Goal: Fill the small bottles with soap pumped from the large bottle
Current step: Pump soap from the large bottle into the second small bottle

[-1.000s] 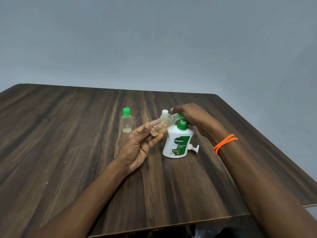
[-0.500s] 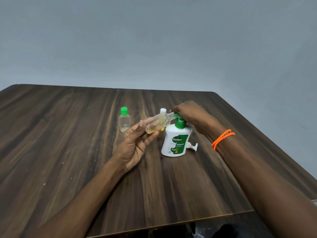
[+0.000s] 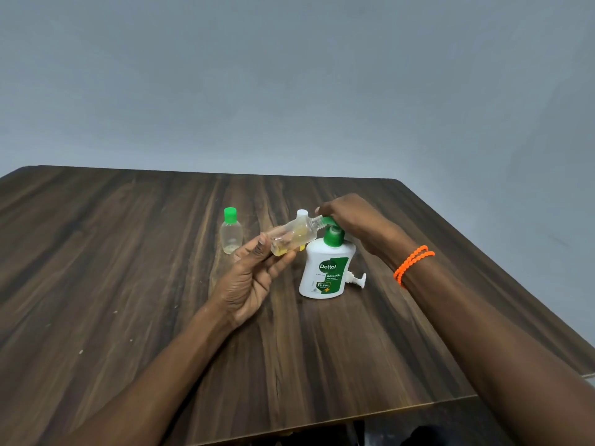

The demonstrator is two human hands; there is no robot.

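A large white Dettol soap bottle [image 3: 325,272] with a green pump stands right of the table's middle. My right hand [image 3: 346,217] rests on top of its pump head. My left hand [image 3: 254,275] holds a small clear uncapped bottle [image 3: 291,236], tilted, with its neck against the green pump spout. A little yellow soap lies in its lower end. A second small clear bottle [image 3: 231,231] with a green cap stands upright to the left. Behind the held bottle a white-capped bottle [image 3: 301,214] is mostly hidden.
A loose white pump piece [image 3: 357,280] lies on the dark wooden table [image 3: 128,284] just right of the large bottle's base. The table's right edge runs diagonally close by. An orange beaded band circles my right wrist [image 3: 412,263]. A grey wall stands behind.
The view has shifted slightly; both hands stay at the pump. The small bottle has tilted a little flatter and remains at the spout.
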